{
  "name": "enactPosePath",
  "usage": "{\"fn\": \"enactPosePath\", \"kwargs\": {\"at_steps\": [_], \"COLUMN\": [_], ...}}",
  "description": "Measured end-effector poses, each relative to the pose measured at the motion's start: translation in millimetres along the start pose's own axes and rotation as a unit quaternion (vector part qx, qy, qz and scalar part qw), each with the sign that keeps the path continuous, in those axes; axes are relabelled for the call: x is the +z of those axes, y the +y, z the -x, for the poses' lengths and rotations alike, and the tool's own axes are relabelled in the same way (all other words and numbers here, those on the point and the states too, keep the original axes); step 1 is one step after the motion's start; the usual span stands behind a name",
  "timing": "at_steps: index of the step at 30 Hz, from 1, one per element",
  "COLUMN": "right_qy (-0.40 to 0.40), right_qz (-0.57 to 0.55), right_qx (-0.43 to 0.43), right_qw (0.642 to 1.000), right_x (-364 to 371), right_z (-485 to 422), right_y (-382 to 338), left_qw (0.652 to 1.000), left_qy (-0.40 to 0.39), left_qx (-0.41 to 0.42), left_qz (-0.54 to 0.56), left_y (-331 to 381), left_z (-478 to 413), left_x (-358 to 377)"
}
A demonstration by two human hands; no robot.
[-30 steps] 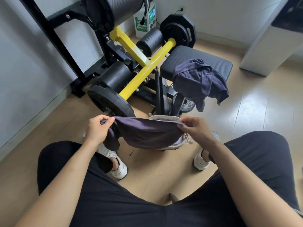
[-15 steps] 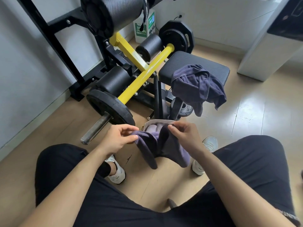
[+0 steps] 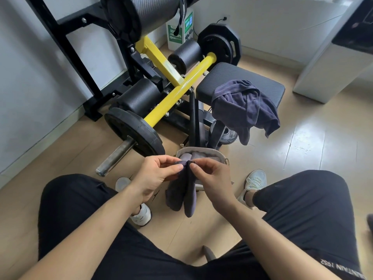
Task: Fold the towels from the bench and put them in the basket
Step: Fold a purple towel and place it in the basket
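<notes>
A dark purple towel (image 3: pixel 182 194) hangs folded in half between my knees. My left hand (image 3: pixel 155 176) and my right hand (image 3: pixel 212 178) pinch its top corners together, fingertips nearly touching. Just behind the hands stands a small beige basket (image 3: pixel 214 155) on the floor, with folded purple cloth inside. On the black padded bench (image 3: pixel 262 83) beyond lies another crumpled purple towel (image 3: pixel 244 106), draped over its front edge.
A yellow bar (image 3: pixel 173 98) with black weight plates (image 3: pixel 133 132) and foam rollers fills the left. A small plate (image 3: pixel 228 134) lies under the bench. A white cabinet (image 3: pixel 333 63) stands at the right. My white shoes flank the basket.
My hands have come together from a wide spread, bringing the towel's two ends to meet, so it now hangs doubled instead of stretched flat.
</notes>
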State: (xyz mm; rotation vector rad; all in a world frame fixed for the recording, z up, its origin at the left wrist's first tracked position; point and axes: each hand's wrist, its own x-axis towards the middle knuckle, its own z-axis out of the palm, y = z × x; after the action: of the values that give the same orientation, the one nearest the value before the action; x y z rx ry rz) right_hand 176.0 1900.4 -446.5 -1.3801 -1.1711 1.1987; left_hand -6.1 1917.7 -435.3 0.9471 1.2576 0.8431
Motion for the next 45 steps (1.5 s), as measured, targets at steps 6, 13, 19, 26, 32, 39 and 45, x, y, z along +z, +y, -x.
{"fn": "enactPosePath", "kwargs": {"at_steps": [6, 13, 19, 26, 32, 39, 45], "right_qy": [0.008, -0.069, -0.021, -0.092, -0.165, -0.190, -0.179], "right_qz": [0.021, 0.061, 0.115, 0.169, 0.175, 0.138, 0.075], "right_qx": [-0.001, -0.033, -0.104, -0.109, -0.090, -0.062, -0.087], "right_qw": [1.000, 0.995, 0.988, 0.975, 0.967, 0.970, 0.977], "right_x": [7, 7, -3, -2, 5, 6, 16], "right_z": [4, 2, -15, -29, -24, -19, -15], "right_y": [-2, -3, 6, 12, 3, 1, -9], "left_qw": [0.999, 0.992, 0.973, 0.959, 0.958, 0.944, 0.932], "left_qy": [0.035, 0.035, 0.049, -0.035, -0.048, 0.009, -0.018], "left_qx": [0.027, 0.090, 0.161, 0.197, 0.200, 0.217, 0.235], "left_qz": [-0.027, -0.084, -0.160, -0.203, -0.199, -0.249, -0.274], "left_y": [-6, -6, -2, 12, 16, 12, 13], "left_z": [1, -1, -6, 0, 4, 1, 6], "left_x": [3, 4, -3, -14, -28, -49, -43]}}
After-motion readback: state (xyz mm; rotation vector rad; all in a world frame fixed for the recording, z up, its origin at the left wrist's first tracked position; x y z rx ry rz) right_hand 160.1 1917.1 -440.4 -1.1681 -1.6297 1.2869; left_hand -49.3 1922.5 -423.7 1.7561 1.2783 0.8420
